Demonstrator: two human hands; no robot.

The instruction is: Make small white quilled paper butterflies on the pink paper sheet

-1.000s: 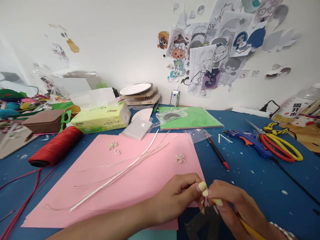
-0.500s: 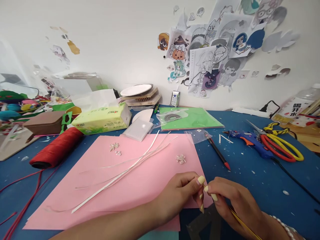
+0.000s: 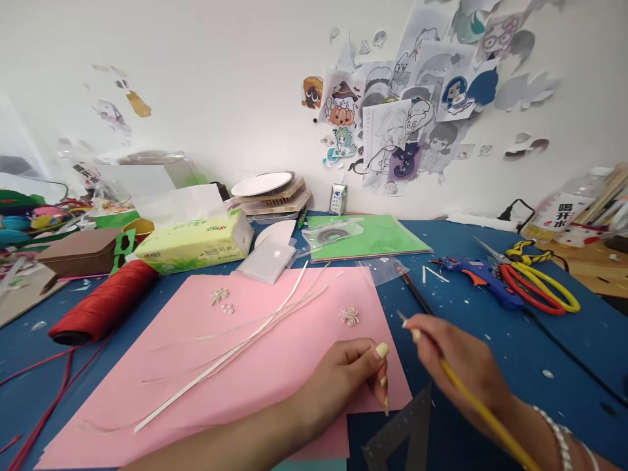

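Note:
My right hand [image 3: 458,356] holds a thin yellow-handled stick tool [image 3: 483,412] like a pen, its fine pale tip pointing up and left just above the blue table. My left hand [image 3: 353,373] rests over the right part of the pink paper [image 3: 275,386], thumb pressed to curled fingers; whatever is inside the pinch is hidden. Ahead of it lies a small curled white paper ornament [image 3: 350,316]. Several narrow white paper strips [image 3: 220,361] cross the pink sheet. A second curled ornament [image 3: 219,296] and tiny white coils [image 3: 227,309] sit at its upper left.
A blue glue gun [image 3: 483,278] and red-and-yellow scissors [image 3: 537,288] lie on the right, with a dark pencil [image 3: 417,294] nearer. A dark triangle ruler [image 3: 402,432] lies between my hands. Left are a red thread spool [image 3: 105,304] and a tissue pack [image 3: 196,242]; green sheets [image 3: 387,237] lie behind.
My right hand has moved away from my left, up and to the right, with the yellow tool. My left hand keeps its pinched pose. The view has shifted slightly.

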